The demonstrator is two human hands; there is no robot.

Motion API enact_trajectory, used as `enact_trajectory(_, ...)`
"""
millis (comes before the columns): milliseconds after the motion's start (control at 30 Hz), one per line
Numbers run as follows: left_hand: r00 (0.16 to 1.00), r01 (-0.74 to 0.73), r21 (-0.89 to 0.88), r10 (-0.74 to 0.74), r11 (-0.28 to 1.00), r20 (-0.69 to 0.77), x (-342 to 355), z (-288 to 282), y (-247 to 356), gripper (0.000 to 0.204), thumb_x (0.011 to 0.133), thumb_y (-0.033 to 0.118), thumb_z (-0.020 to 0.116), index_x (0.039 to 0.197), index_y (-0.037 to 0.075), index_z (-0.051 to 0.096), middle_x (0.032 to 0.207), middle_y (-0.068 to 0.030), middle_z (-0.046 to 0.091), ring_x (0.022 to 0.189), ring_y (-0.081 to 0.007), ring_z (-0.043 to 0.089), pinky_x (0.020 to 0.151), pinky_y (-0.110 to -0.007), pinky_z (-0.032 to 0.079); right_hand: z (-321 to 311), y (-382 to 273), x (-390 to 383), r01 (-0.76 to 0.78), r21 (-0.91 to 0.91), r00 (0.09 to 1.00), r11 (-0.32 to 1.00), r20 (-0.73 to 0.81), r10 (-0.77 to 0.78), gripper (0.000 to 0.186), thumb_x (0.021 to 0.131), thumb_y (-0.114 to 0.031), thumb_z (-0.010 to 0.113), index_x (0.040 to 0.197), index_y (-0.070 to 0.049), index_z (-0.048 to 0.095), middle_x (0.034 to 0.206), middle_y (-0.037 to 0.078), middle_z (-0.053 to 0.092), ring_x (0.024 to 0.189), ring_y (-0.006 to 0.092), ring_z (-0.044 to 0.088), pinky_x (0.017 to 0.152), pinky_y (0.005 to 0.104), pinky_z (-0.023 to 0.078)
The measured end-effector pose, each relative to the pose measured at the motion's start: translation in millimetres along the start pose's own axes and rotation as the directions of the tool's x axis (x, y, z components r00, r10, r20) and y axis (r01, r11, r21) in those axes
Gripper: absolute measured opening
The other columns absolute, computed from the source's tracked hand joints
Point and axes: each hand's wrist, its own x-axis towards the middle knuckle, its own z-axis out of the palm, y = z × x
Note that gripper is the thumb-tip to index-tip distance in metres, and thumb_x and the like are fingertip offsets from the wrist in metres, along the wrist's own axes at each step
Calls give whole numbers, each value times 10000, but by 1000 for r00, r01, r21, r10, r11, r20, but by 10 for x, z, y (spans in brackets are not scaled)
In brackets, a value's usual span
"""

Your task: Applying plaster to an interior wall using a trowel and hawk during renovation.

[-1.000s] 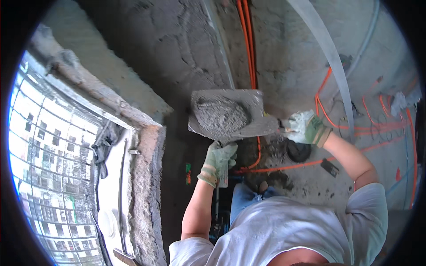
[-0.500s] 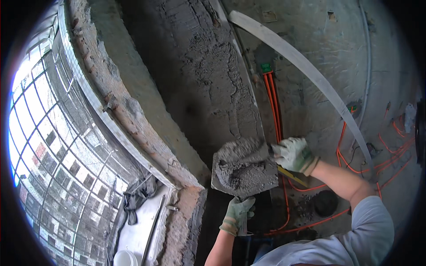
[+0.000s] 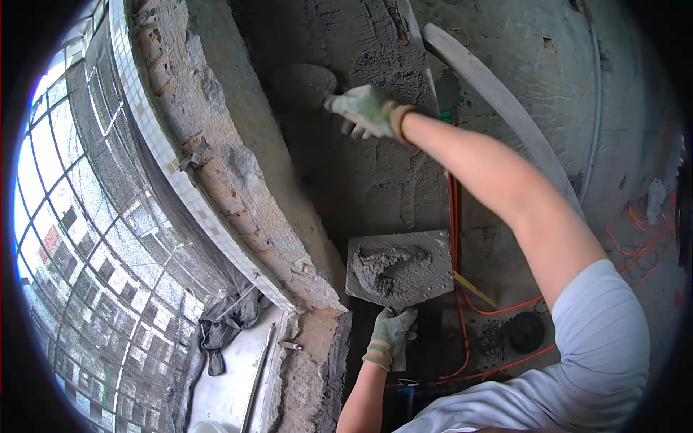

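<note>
My left hand [image 3: 391, 335], in a pale glove, is closed round the handle of a plasterer's hawk [image 3: 437, 244]. A heap of wet grey mortar [image 3: 390, 270] lies on the hawk's plate. My right hand [image 3: 367, 112], gloved too, reaches up and leftward, gripping the handle of a trowel [image 3: 309, 83]. The rounded trowel blade lies over the dark wall strip [image 3: 317, 166], seemingly against it; the exact contact is blurred. Rough fresh mortar [image 3: 390, 68] covers the strip to the right of the blade.
A broken masonry edge [image 3: 231, 159] runs beside a barred, netted window [image 3: 94, 238] on the left. A long pale straightedge [image 3: 505, 101] leans at right. Orange conduits [image 3: 462, 339] and a dark round bucket [image 3: 525, 330] are lower right. Black cloth [image 3: 224, 325] lies on the sill.
My right hand has swung up and left with the trowel, from the hawk to the wall strip. Less mortar is on the hawk. My left hand stays low, holding the hawk.
</note>
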Motion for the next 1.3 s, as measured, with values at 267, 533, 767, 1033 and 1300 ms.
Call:
enact_trajectory(267,999,-45,3,45,999,-5,191,-71,182,282,871,279,750,1051,104,623,791,-10,636,554,-133,574,525,-289,471,-853,20,157,-11,-209,1000,978,-13,8,457,890,-527,670,838,-73,676,694,75,677,605,196,684,447,305,529)
enact_trajectory(533,998,52,-31,-54,998,-43,184,-5,366,251,857,263,769,995,130,607,742,-24,620,523,-136,561,508,-298,467,-1057,154,-558,-32,-91,983,995,-185,15,416,917,-397,657,1173,-70,682,810,104,685,541,126,587,419,254,456)
enact_trajectory(767,997,78,4,-78,997,-3,237,-10,337,279,869,259,749,1050,114,595,761,-20,628,535,-132,572,507,-295,470,204,256,-51,34,345,999,938,18,-43,457,945,-448,644,1154,-41,644,792,139,696,508,162,632,414,274,494)
enact_trajectory(1033,998,69,-2,-69,998,1,83,-209,266,222,870,258,740,995,121,618,762,-17,609,563,-139,562,524,-299,461,683,425,-45,-89,115,995,989,-30,93,536,926,-535,631,1082,-27,696,755,103,689,566,177,629,508,317,504)
enact_trajectory(1300,999,47,35,-47,998,-20,150,-366,312,258,855,271,754,1015,121,619,750,-30,621,535,-153,565,505,-314,460,-457,-15,83,50,-279,994,959,-79,-75,539,927,-511,648,1171,-34,703,794,125,699,558,169,630,443,295,499)
